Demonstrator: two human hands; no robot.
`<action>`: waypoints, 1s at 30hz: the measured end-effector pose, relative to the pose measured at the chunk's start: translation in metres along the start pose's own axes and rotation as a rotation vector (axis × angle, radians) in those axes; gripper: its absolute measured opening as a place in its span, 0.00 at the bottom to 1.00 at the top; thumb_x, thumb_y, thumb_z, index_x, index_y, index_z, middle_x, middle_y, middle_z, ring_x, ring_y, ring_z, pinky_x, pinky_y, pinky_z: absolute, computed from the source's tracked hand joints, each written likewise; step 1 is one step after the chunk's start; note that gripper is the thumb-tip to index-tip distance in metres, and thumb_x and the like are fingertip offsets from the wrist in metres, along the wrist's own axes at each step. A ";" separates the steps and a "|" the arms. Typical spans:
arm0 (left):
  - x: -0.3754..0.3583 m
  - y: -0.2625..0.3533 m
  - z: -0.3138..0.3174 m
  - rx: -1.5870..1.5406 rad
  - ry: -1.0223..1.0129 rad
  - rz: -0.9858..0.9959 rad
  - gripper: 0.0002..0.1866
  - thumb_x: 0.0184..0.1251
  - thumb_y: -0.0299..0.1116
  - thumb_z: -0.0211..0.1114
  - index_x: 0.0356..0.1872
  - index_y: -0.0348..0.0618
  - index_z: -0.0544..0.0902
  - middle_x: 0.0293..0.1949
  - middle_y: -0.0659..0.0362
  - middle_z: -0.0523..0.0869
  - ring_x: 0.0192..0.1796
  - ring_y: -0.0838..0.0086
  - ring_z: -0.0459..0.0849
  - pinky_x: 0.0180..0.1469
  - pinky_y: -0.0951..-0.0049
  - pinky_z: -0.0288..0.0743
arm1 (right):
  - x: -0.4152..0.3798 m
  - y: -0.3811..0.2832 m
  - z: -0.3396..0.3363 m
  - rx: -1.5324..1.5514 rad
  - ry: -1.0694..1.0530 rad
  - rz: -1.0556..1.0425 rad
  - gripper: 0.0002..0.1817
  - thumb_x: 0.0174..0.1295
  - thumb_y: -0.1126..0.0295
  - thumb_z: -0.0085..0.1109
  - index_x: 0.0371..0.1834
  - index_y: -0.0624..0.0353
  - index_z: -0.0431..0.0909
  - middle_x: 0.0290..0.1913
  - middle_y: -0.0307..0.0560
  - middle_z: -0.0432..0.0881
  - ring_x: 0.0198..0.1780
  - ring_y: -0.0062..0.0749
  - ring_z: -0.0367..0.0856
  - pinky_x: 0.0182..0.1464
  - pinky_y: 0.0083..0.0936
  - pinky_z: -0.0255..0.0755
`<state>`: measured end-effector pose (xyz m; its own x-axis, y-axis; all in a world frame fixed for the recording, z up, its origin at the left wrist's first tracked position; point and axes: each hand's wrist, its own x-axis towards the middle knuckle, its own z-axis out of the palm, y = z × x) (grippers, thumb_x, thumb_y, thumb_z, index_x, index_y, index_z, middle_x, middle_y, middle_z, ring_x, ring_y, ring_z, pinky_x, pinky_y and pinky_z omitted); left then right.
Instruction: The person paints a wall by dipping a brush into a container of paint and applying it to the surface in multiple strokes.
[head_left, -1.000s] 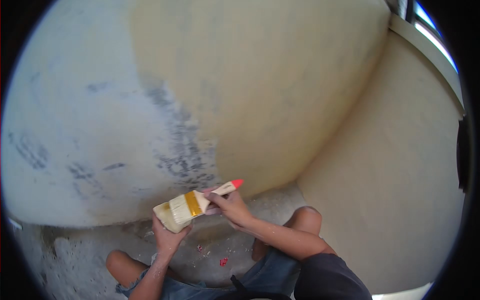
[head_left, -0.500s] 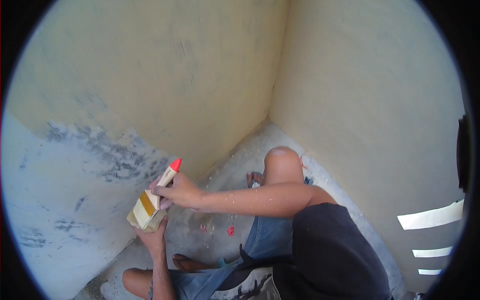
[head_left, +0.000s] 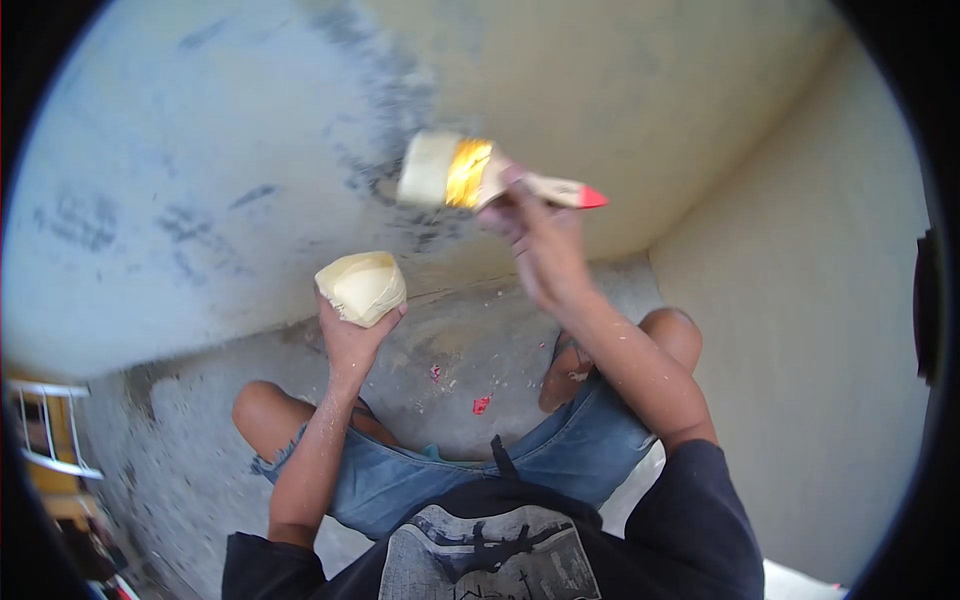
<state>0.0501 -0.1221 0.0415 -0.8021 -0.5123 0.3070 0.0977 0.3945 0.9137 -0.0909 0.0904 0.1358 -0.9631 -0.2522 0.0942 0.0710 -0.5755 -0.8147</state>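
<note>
My right hand (head_left: 535,230) is closed around the handle of a wide paintbrush (head_left: 468,172), which has a gold band, pale bristles and a red handle tip. The bristles point left, at the patchy wall (head_left: 300,110) with grey marks. Lower and to the left, my left hand (head_left: 350,335) grips a cream-coloured paint cup (head_left: 362,288) from below, its open top facing up. Pale paint coats the inside of the cup. Brush and cup are apart.
A second wall (head_left: 800,300) meets the first at a corner on the right. Red scraps (head_left: 481,405) lie on the concrete floor (head_left: 430,350) between my bent legs. A white rack-like frame (head_left: 55,462) stands at the far left.
The brush has risen out of the cup and swung to the wall, its bristles now pointing left. The cup stays in my left hand. The view has shifted left.
</note>
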 end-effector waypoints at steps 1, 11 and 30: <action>-0.002 0.004 -0.005 -0.016 0.044 -0.010 0.42 0.49 0.27 0.86 0.65 0.35 0.70 0.57 0.52 0.84 0.59 0.68 0.84 0.62 0.65 0.79 | 0.004 -0.015 0.009 -0.056 0.014 -0.087 0.20 0.74 0.67 0.64 0.63 0.68 0.77 0.55 0.51 0.85 0.51 0.32 0.88 0.48 0.29 0.89; -0.002 0.017 -0.035 -0.103 0.073 -0.014 0.43 0.45 0.31 0.88 0.60 0.38 0.67 0.53 0.49 0.86 0.57 0.63 0.88 0.60 0.62 0.81 | 0.061 -0.073 0.076 -1.335 -0.335 -1.743 0.09 0.62 0.75 0.73 0.45 0.61 0.91 0.46 0.50 0.92 0.45 0.34 0.93 0.48 0.30 0.87; -0.004 0.042 -0.070 -0.218 0.122 0.016 0.44 0.46 0.30 0.87 0.62 0.41 0.66 0.53 0.51 0.86 0.58 0.62 0.88 0.59 0.62 0.82 | 0.077 -0.188 0.180 -1.389 -0.309 -1.621 0.10 0.65 0.81 0.67 0.49 0.63 0.88 0.51 0.50 0.91 0.52 0.36 0.91 0.55 0.28 0.83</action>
<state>0.0993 -0.1571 0.0969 -0.7236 -0.6006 0.3400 0.2453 0.2367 0.9401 -0.1317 0.0391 0.3987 0.1043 -0.4224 0.9004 -0.8739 0.3932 0.2857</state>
